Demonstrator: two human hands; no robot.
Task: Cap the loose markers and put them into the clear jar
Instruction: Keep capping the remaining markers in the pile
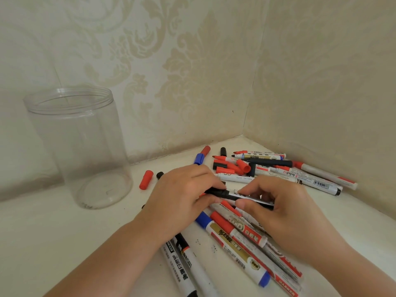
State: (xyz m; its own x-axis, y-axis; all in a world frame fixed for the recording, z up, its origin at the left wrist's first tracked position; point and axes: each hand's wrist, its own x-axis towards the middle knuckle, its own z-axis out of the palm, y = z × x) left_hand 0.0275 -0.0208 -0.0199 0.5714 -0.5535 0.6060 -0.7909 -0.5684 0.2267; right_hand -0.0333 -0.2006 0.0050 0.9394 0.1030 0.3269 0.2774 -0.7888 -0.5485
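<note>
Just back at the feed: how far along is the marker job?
Nothing looks done: the clear jar stands empty. In hand: the left hand and right hand both grip one black marker, apparently pressing its cap on. Left: the piles by the corner and under the hands, several markers uncapped, with loose caps like the red cap lying about.
</note>
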